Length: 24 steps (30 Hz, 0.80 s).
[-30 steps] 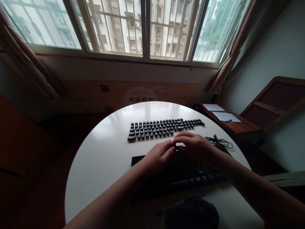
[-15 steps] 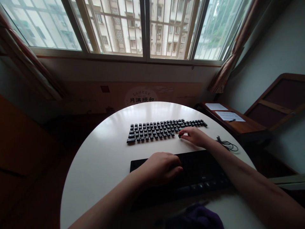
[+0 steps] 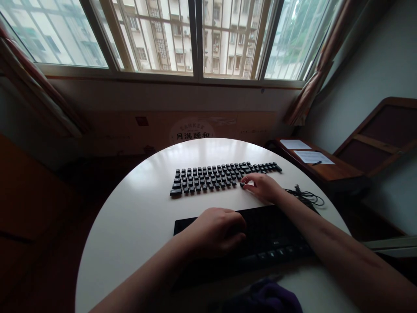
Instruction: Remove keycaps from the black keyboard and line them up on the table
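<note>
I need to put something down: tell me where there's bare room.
Widest: left on the table, between its rim and the keys and keyboard. A narrower strip lies between keys and keyboard, left of the right hand. Crowded: the right side, with that hand and the cable; the near side, with the left hand, keyboard and purple cloth.

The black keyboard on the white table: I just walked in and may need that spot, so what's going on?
A person's right hand has a small black keycap at its fingertips, just right of the nearest row of loose keycaps on the white table. The left hand is curled over the black keyboard; whether it holds anything is hidden. A coiled cable lies toward the right.
</note>
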Tool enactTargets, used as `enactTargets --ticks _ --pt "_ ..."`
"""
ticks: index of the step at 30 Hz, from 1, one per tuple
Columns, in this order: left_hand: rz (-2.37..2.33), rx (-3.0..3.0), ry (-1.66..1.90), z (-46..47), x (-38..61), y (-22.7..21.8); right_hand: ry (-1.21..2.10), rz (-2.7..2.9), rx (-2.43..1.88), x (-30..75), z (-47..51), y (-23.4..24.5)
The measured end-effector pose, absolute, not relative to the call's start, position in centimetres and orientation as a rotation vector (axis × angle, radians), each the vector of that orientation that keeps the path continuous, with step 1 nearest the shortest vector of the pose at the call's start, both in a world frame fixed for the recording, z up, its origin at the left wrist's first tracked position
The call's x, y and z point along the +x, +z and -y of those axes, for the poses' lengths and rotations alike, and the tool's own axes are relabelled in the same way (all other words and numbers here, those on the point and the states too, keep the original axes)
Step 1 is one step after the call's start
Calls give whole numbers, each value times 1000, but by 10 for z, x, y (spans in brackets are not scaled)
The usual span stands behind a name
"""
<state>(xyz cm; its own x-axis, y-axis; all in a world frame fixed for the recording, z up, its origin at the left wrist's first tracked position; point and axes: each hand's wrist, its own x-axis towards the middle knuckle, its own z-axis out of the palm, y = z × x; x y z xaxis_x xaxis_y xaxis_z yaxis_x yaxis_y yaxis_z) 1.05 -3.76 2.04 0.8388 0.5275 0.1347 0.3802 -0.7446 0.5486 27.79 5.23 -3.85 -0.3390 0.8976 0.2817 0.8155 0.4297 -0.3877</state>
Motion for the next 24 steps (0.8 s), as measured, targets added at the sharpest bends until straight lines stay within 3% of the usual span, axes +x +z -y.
enactTargets --ticks 24 --pt "-646 2504 385 36 10 19 148 2285 -1423 277 -54 -44"
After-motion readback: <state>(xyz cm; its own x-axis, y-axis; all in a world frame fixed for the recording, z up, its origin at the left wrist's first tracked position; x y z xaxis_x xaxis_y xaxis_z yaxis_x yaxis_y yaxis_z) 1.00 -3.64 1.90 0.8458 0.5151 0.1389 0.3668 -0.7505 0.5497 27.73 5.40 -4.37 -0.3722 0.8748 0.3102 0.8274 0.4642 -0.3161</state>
